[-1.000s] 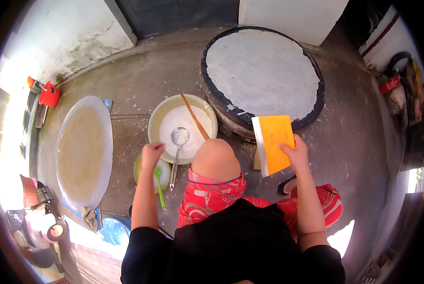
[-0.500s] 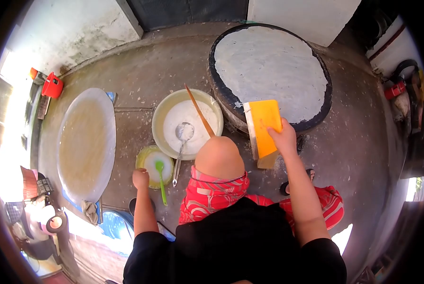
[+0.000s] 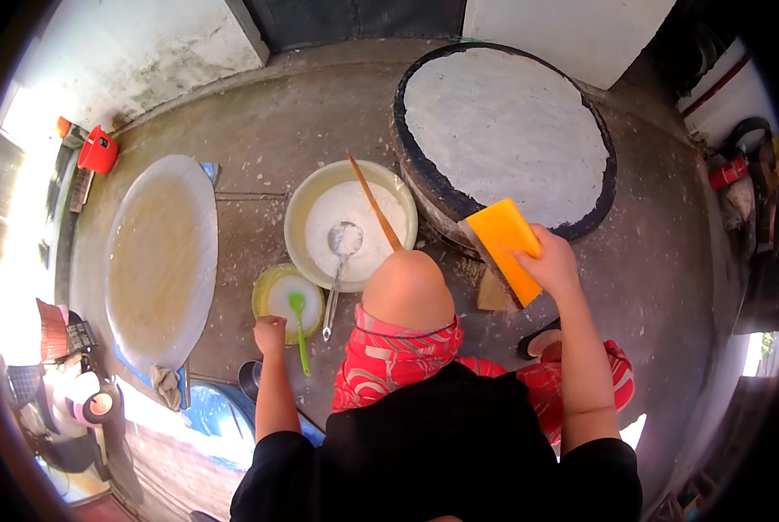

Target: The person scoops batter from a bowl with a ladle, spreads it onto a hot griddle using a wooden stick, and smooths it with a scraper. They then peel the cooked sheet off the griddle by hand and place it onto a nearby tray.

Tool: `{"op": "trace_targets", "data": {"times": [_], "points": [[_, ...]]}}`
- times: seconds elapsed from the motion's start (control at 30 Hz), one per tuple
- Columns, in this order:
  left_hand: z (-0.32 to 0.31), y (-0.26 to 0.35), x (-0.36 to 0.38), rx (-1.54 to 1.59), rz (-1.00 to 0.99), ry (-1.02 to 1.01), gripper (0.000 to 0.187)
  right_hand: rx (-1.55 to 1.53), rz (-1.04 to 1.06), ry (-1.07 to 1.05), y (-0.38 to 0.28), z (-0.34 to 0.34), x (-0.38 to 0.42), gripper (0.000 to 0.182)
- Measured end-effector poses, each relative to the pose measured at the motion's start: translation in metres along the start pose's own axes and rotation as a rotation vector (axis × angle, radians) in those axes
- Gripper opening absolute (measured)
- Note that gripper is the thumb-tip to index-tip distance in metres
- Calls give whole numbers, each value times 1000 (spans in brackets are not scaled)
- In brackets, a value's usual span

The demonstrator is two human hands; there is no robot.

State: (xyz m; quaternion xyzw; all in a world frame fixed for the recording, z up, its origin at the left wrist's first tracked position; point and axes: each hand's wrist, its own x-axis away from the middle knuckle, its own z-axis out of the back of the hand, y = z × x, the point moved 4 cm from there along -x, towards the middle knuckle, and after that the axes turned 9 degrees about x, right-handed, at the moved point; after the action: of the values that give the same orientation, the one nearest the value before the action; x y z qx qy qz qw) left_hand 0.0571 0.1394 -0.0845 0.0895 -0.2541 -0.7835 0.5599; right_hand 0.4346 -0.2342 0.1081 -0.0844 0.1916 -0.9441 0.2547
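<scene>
My right hand (image 3: 550, 261) grips a yellow scraper (image 3: 504, 248) with a pale edge, held tilted just off the near rim of a big round griddle (image 3: 420, 165). A thin sheet of whitish batter (image 3: 507, 130) covers most of the griddle's top. My left hand (image 3: 270, 333) is closed with nothing visible in it, beside a small yellow-green bowl (image 3: 261, 291). A green spatula (image 3: 300, 326) leans in that bowl's white liquid. Behind it, a large basin (image 3: 294, 204) of white batter holds a metal ladle (image 3: 344, 244) and a pointed wooden stick (image 3: 376, 204), partly hidden by my knee.
At the left stands a large round pale tray (image 3: 159, 261) with a brownish surface. A crumpled cloth (image 3: 167, 383) hangs at its near edge. A red bucket (image 3: 99, 152) sits by the far left wall, and a wooden block (image 3: 492, 294) lies below the scraper.
My right hand has drawn the scraper slightly toward me and right, turning it more diagonal. The batter's near edge on the griddle looks smoother. My left hand stays near the small bowl.
</scene>
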Motion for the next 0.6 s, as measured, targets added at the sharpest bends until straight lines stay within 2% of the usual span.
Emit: {"op": "trace_targets", "data": {"times": [0.13, 0.2, 0.27, 0.3, 0.33, 0.37, 0.4, 0.43, 0.5, 0.6], "points": [[-15, -28, -12, 16, 40, -3, 13, -116, -77, 125, 26, 9, 15, 36], [-20, -44, -20, -73, -14, 106, 14, -166, -118, 143, 48, 11, 22, 36], [-13, -36, -22, -79, 98, 14, 18, -220, -149, 161, 75, 9, 24, 36], [-8, -29, -25, -75, 78, 3, 18, -346, -205, 209, 94, 7, 24, 34], [-6, -28, -28, -67, 204, -87, 22, -475, -256, 257, 110, 10, 24, 33], [-6, -32, -30, -62, 334, -175, 25, -474, -265, 269, 120, 17, 24, 33], [-11, -47, -38, -64, 321, -180, 25, -586, -337, 312, 133, 23, 25, 31], [-20, -67, -48, -80, 229, -128, 24, -698, -405, 354, 146, 28, 25, 30], [-34, -87, -54, -188, 105, -64, 26, -694, -477, 407, 174, 35, 22, 30], [-21, -65, -46, -178, 159, -35, 22, -703, -571, 480, 203, 46, 17, 33]]}}
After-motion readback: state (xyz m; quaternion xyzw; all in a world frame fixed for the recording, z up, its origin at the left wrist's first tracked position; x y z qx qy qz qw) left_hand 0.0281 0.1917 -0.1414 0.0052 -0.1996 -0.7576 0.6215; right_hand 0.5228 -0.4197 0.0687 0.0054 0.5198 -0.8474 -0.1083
